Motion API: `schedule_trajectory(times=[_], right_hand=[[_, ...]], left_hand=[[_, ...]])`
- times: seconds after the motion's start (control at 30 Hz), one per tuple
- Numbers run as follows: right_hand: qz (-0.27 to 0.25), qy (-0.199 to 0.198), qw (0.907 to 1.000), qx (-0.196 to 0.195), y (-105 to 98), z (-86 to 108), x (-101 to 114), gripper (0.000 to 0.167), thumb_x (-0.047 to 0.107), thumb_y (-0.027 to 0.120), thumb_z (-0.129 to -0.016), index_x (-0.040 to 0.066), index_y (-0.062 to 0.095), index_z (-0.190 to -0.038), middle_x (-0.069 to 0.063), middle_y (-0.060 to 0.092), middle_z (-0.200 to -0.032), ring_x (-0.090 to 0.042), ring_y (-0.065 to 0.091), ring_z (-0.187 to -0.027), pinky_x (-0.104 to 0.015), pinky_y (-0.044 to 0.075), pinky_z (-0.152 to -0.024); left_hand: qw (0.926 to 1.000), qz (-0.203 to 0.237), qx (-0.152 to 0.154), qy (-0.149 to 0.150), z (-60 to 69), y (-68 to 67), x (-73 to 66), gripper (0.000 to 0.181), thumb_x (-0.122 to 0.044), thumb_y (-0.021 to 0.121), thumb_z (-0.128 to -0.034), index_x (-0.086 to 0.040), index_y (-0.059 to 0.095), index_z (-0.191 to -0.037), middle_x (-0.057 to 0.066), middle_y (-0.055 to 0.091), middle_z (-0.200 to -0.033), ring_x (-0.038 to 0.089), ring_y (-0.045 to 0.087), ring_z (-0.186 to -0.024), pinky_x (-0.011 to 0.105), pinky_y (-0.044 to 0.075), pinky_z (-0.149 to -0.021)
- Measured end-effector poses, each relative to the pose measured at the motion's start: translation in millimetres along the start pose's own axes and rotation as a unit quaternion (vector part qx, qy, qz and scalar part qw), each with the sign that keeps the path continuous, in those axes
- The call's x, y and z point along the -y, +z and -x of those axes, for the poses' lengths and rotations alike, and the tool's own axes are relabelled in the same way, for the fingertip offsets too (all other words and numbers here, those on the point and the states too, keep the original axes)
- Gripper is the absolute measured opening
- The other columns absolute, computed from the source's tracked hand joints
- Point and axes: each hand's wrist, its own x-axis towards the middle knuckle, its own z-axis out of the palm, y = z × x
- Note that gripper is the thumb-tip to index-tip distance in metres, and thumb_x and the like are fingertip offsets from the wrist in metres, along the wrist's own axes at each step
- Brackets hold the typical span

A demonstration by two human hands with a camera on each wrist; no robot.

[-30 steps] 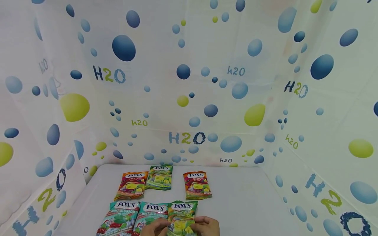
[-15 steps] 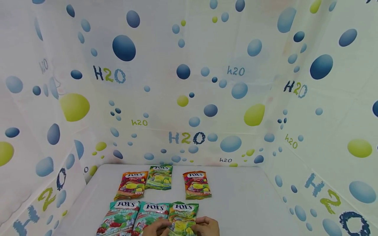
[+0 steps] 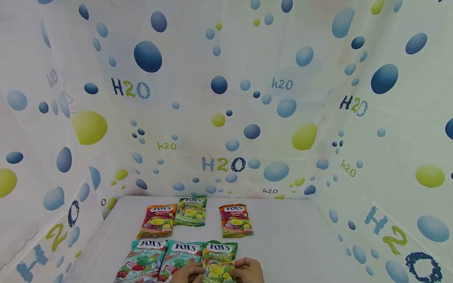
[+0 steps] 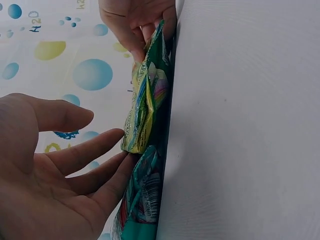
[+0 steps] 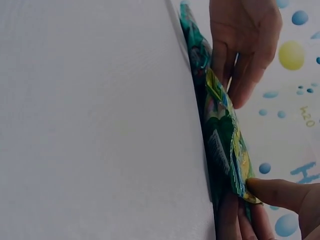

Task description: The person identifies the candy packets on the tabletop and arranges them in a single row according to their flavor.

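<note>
A green-and-yellow Fox's Spring Tea candy bag (image 3: pixel 219 257) lies at the table's near side, face up. My right hand (image 3: pixel 249 270) pinches its right edge; in the right wrist view the thumb (image 5: pixel 277 192) presses on top, with fingers underneath. At the bag's left edge is my left hand (image 3: pixel 187 273). In the left wrist view its straight fingertips (image 4: pixel 116 137) touch that edge, while the thumb stays apart. Directly left, a teal Mint Blossom bag (image 3: pixel 182 253) sits partly behind my left hand, beside another Mint Blossom bag (image 3: pixel 143 261).
Farther back on the white table (image 3: pixel 290 236) lie a red-orange Fruits bag (image 3: pixel 158 221), a second Spring Tea bag (image 3: pixel 191 211) touching or nearly touching it, and another Fruits bag (image 3: pixel 236 221) to the right. Sheeting (image 3: pixel 191 125) printed with bubbles encloses the table's back and sides.
The Spring Tea bag in my right hand has shifted very slightly right, and my left hand has moved slightly right with it. The other bags stay where they were.
</note>
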Motion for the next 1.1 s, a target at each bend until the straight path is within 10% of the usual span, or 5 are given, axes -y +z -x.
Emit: schedule_trajectory(times=[0.43, 0.7, 1.1], right_hand=[[0.023, 0.010, 0.9996, 0.010, -8, 0.0, 8, 0.018, 0.002, 0.083, -0.082, 0.002, 0.068, -0.093, -0.005, 0.073, -0.080, -0.017, 0.070, -0.072, -0.033, 0.059, -0.064], [0.050, 0.002, 0.9986, -0.014, -8, -3.5, 12, 0.020, 0.011, 0.086, -0.083, 0.002, 0.071, -0.093, -0.005, 0.073, -0.080, -0.018, 0.071, -0.069, -0.034, 0.061, -0.063], [0.132, -0.110, 0.9841, -0.048, -12, -7.9, 35, 0.013, 0.012, 0.082, -0.084, 0.005, 0.074, -0.092, 0.000, 0.072, -0.081, -0.017, 0.070, -0.073, -0.036, 0.060, -0.062]], left_hand=[[0.9999, 0.010, 0.004, -0.004, 0.0, 4.2, -4.9, 0.041, -0.026, 0.066, -0.1029, 0.010, 0.069, -0.120, 0.038, 0.060, -0.130, 0.046, 0.069, -0.107, 0.043, 0.061, -0.086], [0.9981, 0.034, 0.021, -0.047, -1.1, -3.8, -9.2, 0.041, -0.024, 0.066, -0.1031, 0.009, 0.064, -0.127, 0.015, 0.070, -0.114, 0.037, 0.069, -0.104, 0.046, 0.058, -0.089], [0.9978, -0.003, -0.065, -0.011, -2.9, -25.2, -22.7, 0.031, -0.018, 0.067, -0.1020, 0.000, 0.068, -0.126, 0.017, 0.071, -0.118, 0.032, 0.069, -0.103, 0.043, 0.061, -0.084]])
